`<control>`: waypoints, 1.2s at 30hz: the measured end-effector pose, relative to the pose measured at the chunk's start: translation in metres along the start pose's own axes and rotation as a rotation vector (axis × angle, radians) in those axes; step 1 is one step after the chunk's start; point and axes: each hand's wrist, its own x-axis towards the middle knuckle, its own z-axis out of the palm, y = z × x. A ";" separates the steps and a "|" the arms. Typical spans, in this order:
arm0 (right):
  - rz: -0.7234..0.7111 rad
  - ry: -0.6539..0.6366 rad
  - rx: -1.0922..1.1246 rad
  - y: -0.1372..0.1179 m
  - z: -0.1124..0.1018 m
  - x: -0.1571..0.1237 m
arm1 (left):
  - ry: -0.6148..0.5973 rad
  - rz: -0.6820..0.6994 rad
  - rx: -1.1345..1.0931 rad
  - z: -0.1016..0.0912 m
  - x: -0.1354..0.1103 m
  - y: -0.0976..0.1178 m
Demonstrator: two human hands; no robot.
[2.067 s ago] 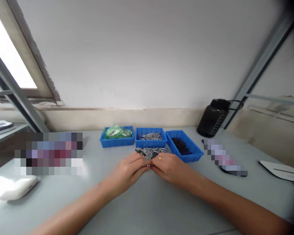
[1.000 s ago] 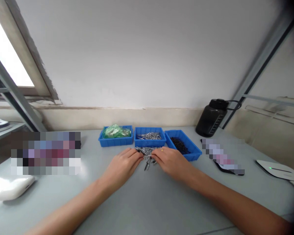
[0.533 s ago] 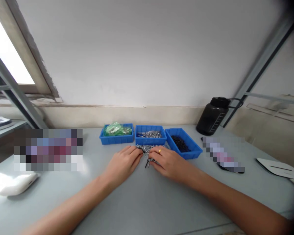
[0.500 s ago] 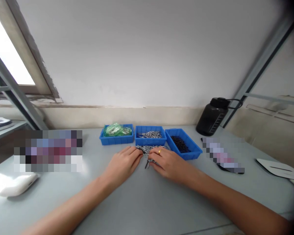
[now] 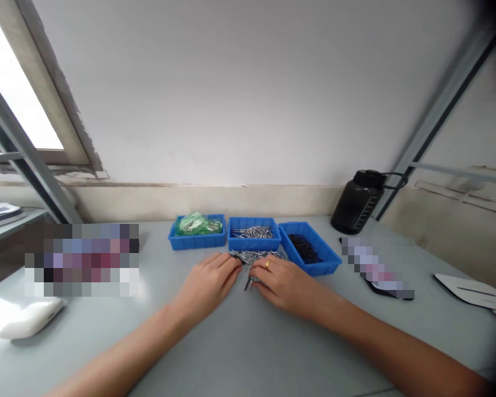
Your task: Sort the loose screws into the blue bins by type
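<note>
My left hand [image 5: 210, 280] is closed in a pinch just in front of the middle bin, with a small dark piece partly showing at its fingertips. Close beside it, my right hand [image 5: 287, 281] wears a gold ring and has its fingers curled around slim metal pins [image 5: 249, 284], whose ends stick out below the fingers. Behind both hands lies a loose pile of silver metal pins [image 5: 254, 256]. More silver pins fill part of the middle blue bin [image 5: 254, 243]. Black slender pieces [image 5: 303, 249] lie in the right blue bin [image 5: 324, 268]. My fingers hide the exact grips.
A left blue bin [image 5: 198, 241] holds a green plastic bag [image 5: 196, 223]. At the back right stands a dark bottle [image 5: 355, 204]. A white case [image 5: 33, 318] lies at the left, a white flat object [image 5: 473, 292] at the right. Two blurred-out items flank the grey table [image 5: 240, 347].
The whole scene sits slightly lower in view as the camera tilts up. Both hands stay together at the pile, with only small finger movements.
</note>
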 end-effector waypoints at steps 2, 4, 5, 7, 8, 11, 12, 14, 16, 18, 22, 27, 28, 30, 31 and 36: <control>-0.004 -0.013 -0.006 0.000 0.000 0.000 | -0.003 0.000 0.004 0.000 0.000 0.000; -0.007 -0.007 -0.010 0.000 0.000 0.000 | 0.001 -0.001 0.005 0.000 0.000 0.000; -0.008 0.000 -0.009 0.000 0.000 0.000 | 0.003 0.001 0.005 -0.001 0.001 0.000; -0.008 0.011 -0.004 0.000 0.000 0.000 | 0.013 0.005 0.002 -0.001 0.001 0.000; -0.008 0.017 -0.001 0.000 0.000 0.000 | 0.015 0.007 0.001 -0.002 0.001 0.000; -0.013 0.026 0.002 0.000 -0.001 0.000 | 0.012 0.008 0.002 -0.002 0.001 0.001; -0.014 0.030 0.002 0.000 -0.001 0.000 | 0.011 0.006 0.002 -0.002 0.001 0.001; -0.016 0.035 0.001 0.000 -0.001 0.000 | 0.010 0.002 0.003 -0.002 0.000 0.001; -0.015 0.034 -0.001 0.000 -0.001 -0.001 | 0.006 -0.001 0.004 -0.002 0.000 0.000; -0.017 0.031 -0.002 0.001 -0.001 -0.001 | 0.006 0.006 0.008 -0.002 0.000 0.000; -0.030 0.038 0.001 0.001 -0.001 -0.001 | 0.030 0.016 0.007 -0.001 0.001 -0.001; -0.018 0.004 -0.007 -0.002 -0.001 -0.001 | 0.029 0.006 -0.005 -0.003 0.001 0.001; -0.018 0.000 -0.009 -0.002 -0.001 -0.001 | 0.034 0.011 -0.006 -0.004 0.001 0.001; -0.022 0.000 -0.012 -0.002 -0.001 -0.001 | 0.045 0.019 -0.005 -0.004 0.002 0.001; -0.025 0.003 -0.012 -0.002 0.000 -0.002 | 0.050 0.024 -0.004 -0.004 0.002 0.001; -0.040 0.015 -0.006 0.000 0.001 -0.002 | 0.049 0.029 -0.001 -0.002 0.001 0.000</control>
